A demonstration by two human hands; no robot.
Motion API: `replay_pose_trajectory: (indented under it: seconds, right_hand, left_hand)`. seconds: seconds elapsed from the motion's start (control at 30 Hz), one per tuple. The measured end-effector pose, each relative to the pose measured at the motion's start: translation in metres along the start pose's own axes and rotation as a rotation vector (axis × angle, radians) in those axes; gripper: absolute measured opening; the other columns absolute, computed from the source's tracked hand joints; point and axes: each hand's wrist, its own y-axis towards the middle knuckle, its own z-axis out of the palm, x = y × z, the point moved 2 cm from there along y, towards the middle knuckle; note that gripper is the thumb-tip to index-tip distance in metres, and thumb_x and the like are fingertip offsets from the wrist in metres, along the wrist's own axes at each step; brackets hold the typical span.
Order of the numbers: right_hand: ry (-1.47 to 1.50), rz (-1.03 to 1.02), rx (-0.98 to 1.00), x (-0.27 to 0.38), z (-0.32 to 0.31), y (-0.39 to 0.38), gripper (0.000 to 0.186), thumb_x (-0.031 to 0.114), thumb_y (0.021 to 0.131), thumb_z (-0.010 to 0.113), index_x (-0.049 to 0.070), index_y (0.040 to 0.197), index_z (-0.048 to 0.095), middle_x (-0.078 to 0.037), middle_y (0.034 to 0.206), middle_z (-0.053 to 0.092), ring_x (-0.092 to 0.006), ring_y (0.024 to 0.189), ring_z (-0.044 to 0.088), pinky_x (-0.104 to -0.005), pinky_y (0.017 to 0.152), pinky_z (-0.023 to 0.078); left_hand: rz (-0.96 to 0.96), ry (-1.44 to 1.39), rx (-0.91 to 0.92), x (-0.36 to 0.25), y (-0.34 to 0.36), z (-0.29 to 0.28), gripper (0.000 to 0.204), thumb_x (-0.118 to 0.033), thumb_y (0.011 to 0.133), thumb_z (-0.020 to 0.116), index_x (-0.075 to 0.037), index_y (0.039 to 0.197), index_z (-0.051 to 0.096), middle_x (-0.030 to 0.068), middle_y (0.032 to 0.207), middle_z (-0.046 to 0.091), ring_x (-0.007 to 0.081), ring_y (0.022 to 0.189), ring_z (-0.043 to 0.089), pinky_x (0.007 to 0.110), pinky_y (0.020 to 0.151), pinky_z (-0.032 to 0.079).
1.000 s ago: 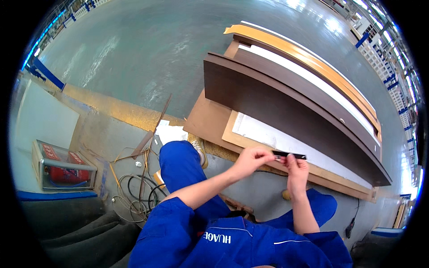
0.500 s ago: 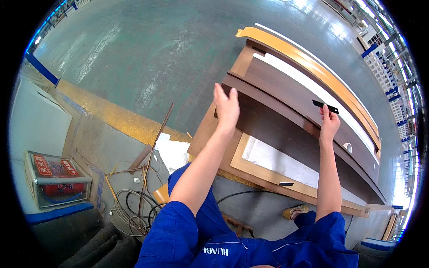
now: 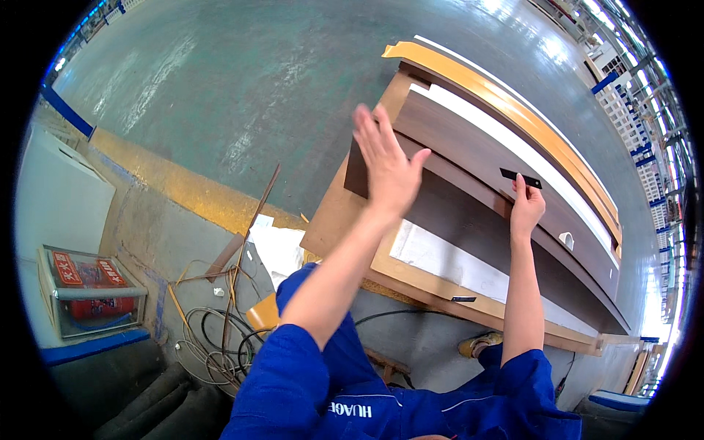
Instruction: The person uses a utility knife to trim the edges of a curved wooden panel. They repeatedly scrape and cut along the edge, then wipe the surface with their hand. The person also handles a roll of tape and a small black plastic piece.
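My left hand (image 3: 389, 169) is open, fingers spread and slightly blurred, over the left end of a long dark brown profile (image 3: 455, 198). Whether it touches the profile I cannot tell. Between thumb and fingers, my right hand (image 3: 526, 213) pinches a thin flat black strip (image 3: 513, 176) with a small hole near one end. The strip is above a dark brown panel (image 3: 462, 136) that has a small white-edged cutout (image 3: 566, 240). A similar small dark piece (image 3: 463, 299) lies on the near edge of the wooden base (image 3: 418, 275).
Behind the brown panel runs a long yellow-orange strip (image 3: 469, 70). Cables (image 3: 227, 345) lie coiled on the floor at lower left, beside white sheeting (image 3: 279, 253). Further left stands a clear-fronted case (image 3: 95, 293) with a red extinguisher inside.
My left hand has turned and moved rightward from the profile's end, its fingers spreading wider. My right hand has shifted slightly left with the black strip.
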Motion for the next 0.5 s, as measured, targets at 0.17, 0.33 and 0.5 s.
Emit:
replay_pose_trajectory:
  seconds: [0.17,0.33,0.5]
  right_hand:
    - [-0.111,-0.040,0.007,0.005,0.002,-0.002,0.035,0.032,0.091,0.069,-0.001,0.082,0.073,-0.007,0.071,0.069,-0.0107,0.066,0.061,-0.0266,0.064,0.045]
    - [0.003,-0.021,-0.041,0.005,0.007,-0.003,0.036,0.032,0.090,0.069,-0.002,0.080,0.071,-0.008,0.065,0.066,-0.0137,0.060,0.059,-0.0295,0.060,0.044]
    - [-0.008,-0.045,-0.056,0.004,0.007,-0.005,0.033,0.030,0.090,0.070,-0.001,0.080,0.071,-0.007,0.064,0.066,-0.0135,0.059,0.058,-0.0296,0.059,0.044]
  left_hand:
    - [0.680,0.828,0.733,0.038,0.078,-0.064,0.102,-0.033,0.065,0.086,-0.004,0.147,0.034,0.0130,0.156,0.031,0.0261,0.148,0.019,0.045,0.122,0.019]
    - [0.600,0.794,0.995,0.048,0.110,-0.056,0.072,-0.019,0.074,0.079,-0.006,0.137,0.048,0.0128,0.141,0.051,0.0327,0.134,0.045,0.042,0.114,0.038]
    - [0.569,0.780,1.043,0.032,0.112,-0.062,0.063,-0.027,0.084,0.071,-0.009,0.139,0.048,0.0087,0.139,0.055,0.0331,0.131,0.047,0.044,0.111,0.041]
